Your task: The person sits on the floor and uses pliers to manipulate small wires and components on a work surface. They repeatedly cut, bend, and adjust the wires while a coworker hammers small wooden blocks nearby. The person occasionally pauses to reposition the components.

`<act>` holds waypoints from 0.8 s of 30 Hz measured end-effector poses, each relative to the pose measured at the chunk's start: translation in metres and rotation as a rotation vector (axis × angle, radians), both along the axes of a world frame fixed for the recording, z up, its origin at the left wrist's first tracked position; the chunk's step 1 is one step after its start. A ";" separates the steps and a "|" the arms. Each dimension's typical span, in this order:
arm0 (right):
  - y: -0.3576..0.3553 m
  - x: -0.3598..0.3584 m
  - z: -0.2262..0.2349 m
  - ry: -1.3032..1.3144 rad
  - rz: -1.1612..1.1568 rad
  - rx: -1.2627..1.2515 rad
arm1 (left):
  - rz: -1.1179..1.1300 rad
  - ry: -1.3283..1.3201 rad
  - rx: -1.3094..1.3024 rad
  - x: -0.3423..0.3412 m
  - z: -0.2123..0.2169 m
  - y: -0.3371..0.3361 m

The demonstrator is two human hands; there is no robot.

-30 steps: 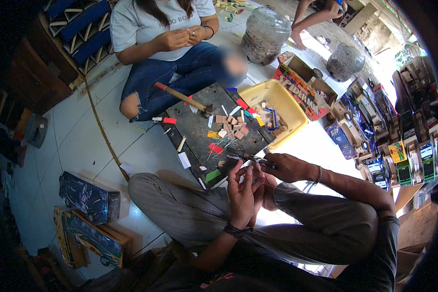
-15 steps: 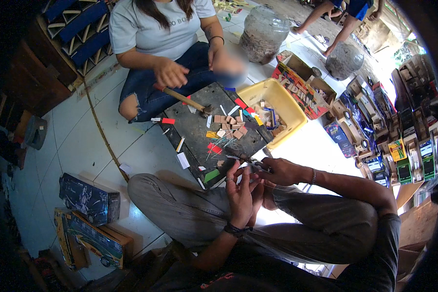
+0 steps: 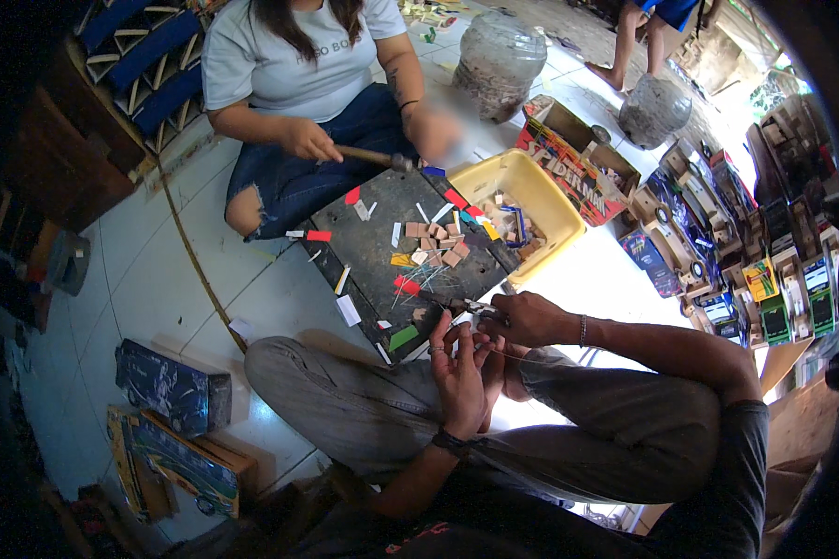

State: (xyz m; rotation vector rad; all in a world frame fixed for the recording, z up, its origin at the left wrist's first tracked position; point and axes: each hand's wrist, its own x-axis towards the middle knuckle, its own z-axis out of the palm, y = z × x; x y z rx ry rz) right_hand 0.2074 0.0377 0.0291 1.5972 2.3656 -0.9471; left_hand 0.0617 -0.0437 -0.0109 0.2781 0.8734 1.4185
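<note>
Seated on pale floor tiles (image 3: 149, 279), the left hand (image 3: 459, 373) is cupping while right hand (image 3: 522, 317) fingers (image 3: 490, 319) are pinching small pliers (image 3: 464, 304) just beyond, steadying tiny work above the black board (image 3: 382, 244).

The left hand (image 3: 461, 373) and the right hand (image 3: 522, 317) are held together, touching, above the crossed legs. Directly beyond them a flat work board (image 3: 382, 247) is laid on the floor, with small wooden blocks (image 3: 435, 240) scattered on it. A tub (image 3: 531, 200) is set to the right of the board, beyond the right hand. Across the board a second person is seated, a hammer (image 3: 373, 158) held over its far edge. Boxes (image 3: 172, 396) are placed well to the left of the left hand.
</note>
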 end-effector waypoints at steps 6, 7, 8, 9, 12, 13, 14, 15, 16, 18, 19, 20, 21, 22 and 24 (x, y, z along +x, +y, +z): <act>0.003 0.000 -0.006 -0.116 0.047 0.320 | -0.046 0.050 0.058 0.001 0.002 0.002; 0.004 0.000 -0.006 -0.113 0.052 0.353 | -0.089 0.028 0.068 0.000 0.002 0.001; 0.006 -0.001 -0.006 -0.109 0.056 0.389 | -0.133 0.007 0.080 0.000 0.001 0.001; 0.007 -0.001 -0.006 -0.097 0.061 0.449 | -0.134 -0.029 0.091 0.000 0.001 0.001; 0.008 -0.005 -0.004 -0.043 -0.014 0.387 | -0.141 -0.122 0.101 0.000 -0.002 0.002; 0.010 -0.004 -0.002 0.003 0.017 0.402 | -0.146 -0.141 0.091 0.001 -0.003 0.004; 0.012 -0.003 0.001 0.031 0.044 0.388 | -0.158 -0.175 0.028 0.002 -0.003 0.004; 0.014 -0.002 0.004 0.048 0.070 0.374 | -0.140 -0.175 0.068 0.003 -0.001 0.004; 0.015 -0.002 0.008 0.053 0.048 0.307 | -0.128 -0.189 0.059 0.004 0.001 0.003; 0.017 -0.004 0.014 0.048 0.010 0.192 | -0.131 -0.221 -0.005 0.004 0.006 0.000; 0.018 -0.007 0.017 0.076 -0.005 0.161 | -0.146 -0.240 -0.060 0.003 0.009 -0.004; 0.017 -0.009 0.021 0.108 -0.020 0.139 | -0.148 -0.284 -0.044 0.003 0.011 -0.005; 0.017 -0.012 0.025 0.139 -0.036 0.117 | -0.194 -0.264 -0.081 0.002 0.013 -0.004; 0.016 -0.012 0.029 0.116 -0.029 0.083 | -0.228 -0.270 -0.052 0.001 0.014 -0.005; 0.017 -0.012 0.038 0.084 0.002 0.027 | -0.273 -0.264 0.009 0.000 0.013 -0.003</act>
